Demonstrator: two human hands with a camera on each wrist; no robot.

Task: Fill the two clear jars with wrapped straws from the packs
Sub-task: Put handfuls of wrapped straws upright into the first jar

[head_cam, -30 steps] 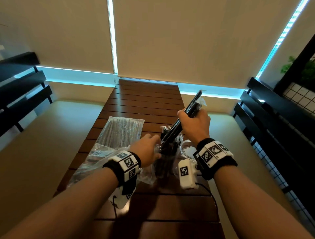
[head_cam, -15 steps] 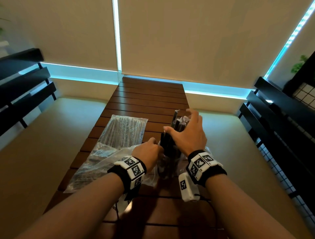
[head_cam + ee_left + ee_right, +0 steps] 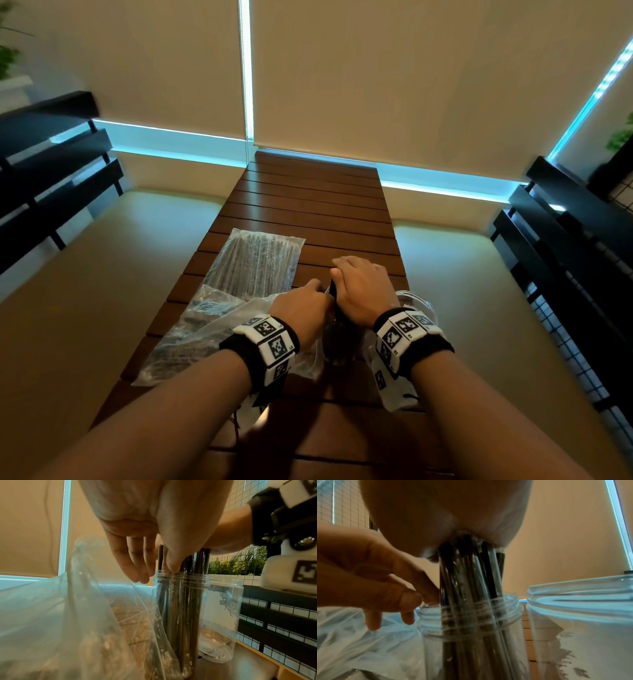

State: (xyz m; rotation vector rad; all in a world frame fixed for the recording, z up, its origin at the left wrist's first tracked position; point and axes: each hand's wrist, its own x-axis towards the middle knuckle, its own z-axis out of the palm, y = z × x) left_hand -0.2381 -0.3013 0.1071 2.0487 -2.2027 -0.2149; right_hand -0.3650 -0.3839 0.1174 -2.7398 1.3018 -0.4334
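A clear jar (image 3: pixel 471 622) stands on the wooden slat table (image 3: pixel 315 205), with a bundle of black wrapped straws (image 3: pixel 467 574) upright inside it. My right hand (image 3: pixel 346 270) lies over the straws' tops and its palm presses on them. My left hand (image 3: pixel 318 286) is beside the jar's mouth with loose fingers (image 3: pixel 133 563); one fingertip touches the straws just above the rim. A second, empty clear jar (image 3: pixel 582 608) stands right beside the first, its rim (image 3: pixel 414 298) showing past my right wrist.
A sealed pack of straws (image 3: pixel 260 260) lies flat left of the hands. An opened, crumpled pack (image 3: pixel 191 329) lies nearer, under my left wrist. Black slatted benches (image 3: pixel 51 178) flank the narrow table on both sides.
My right hand brought the tilted bundle of straws down upright into the jar and now covers its tops. My left hand stayed at the jar's mouth.
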